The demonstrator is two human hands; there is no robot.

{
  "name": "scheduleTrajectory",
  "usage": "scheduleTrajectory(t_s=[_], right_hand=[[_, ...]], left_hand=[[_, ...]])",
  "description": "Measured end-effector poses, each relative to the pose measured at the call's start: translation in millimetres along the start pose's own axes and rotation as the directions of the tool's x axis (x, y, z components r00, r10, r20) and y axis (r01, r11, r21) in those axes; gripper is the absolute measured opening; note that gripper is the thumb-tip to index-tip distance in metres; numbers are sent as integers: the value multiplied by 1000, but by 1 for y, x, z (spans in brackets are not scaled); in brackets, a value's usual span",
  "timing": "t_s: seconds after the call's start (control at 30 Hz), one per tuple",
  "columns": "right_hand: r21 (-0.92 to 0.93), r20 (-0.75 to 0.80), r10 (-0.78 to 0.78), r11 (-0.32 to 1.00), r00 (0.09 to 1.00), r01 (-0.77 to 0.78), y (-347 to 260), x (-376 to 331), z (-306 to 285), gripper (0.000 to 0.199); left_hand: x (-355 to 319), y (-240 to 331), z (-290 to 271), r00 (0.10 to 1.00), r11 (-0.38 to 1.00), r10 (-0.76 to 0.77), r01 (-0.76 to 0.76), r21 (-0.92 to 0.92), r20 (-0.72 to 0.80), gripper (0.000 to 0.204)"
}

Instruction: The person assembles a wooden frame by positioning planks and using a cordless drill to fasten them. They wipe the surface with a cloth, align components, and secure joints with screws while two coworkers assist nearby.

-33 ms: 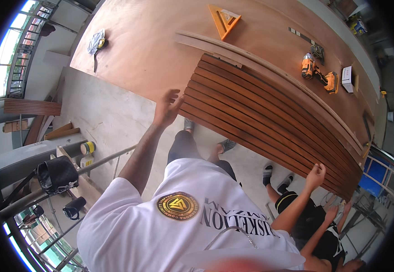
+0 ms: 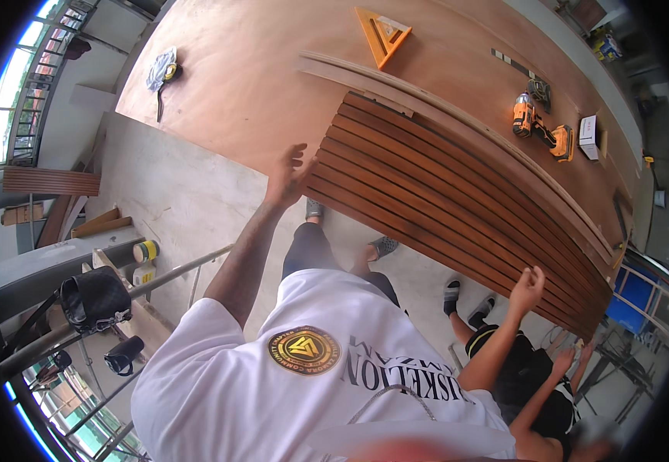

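Note:
A brown slatted wood panel (image 2: 442, 208) lies along the near edge of a tan board-topped table (image 2: 234, 69), its dark grooves running lengthwise. My left hand (image 2: 290, 175) is at the panel's left end, fingers apart and loosely bent, thumb side close to the corner; whether it touches cannot be made out. My right hand (image 2: 528, 291) hovers at the panel's near long edge toward the right, its fingers loosely bent and gripping nothing visible. Behind the panel runs a long thin wood strip (image 2: 496, 154).
An orange triangular square (image 2: 383, 38), an orange cordless driver (image 2: 542, 127), a small white box (image 2: 590, 137) and a tape measure (image 2: 170, 72) are on the table. A co-worker's hand (image 2: 562, 362) is near the panel's right end. A metal rail (image 2: 184, 271) stands at left.
My right hand has shifted slightly up and left along the panel's near edge. My left hand has barely moved, and the panel stays nearly in place.

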State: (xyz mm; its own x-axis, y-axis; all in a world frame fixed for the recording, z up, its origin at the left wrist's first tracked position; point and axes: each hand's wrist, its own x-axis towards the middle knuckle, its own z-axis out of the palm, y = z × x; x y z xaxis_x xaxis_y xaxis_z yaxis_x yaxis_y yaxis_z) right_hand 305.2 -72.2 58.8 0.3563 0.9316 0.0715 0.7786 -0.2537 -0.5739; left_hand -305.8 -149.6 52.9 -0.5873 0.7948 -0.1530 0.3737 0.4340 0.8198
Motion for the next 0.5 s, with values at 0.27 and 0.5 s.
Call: scheduleTrajectory(t_s=[0.27,0.5], right_hand=[[128,405,-407,912,819,390,-256,-132,147,39],[-108,411,-431,852,803,512,-339,-183,221,58]], left_hand=[[68,-11,18,934,993,-92,110,-32,346,29],[104,-19,-17,798,948,-43,222,-228,601,22]])
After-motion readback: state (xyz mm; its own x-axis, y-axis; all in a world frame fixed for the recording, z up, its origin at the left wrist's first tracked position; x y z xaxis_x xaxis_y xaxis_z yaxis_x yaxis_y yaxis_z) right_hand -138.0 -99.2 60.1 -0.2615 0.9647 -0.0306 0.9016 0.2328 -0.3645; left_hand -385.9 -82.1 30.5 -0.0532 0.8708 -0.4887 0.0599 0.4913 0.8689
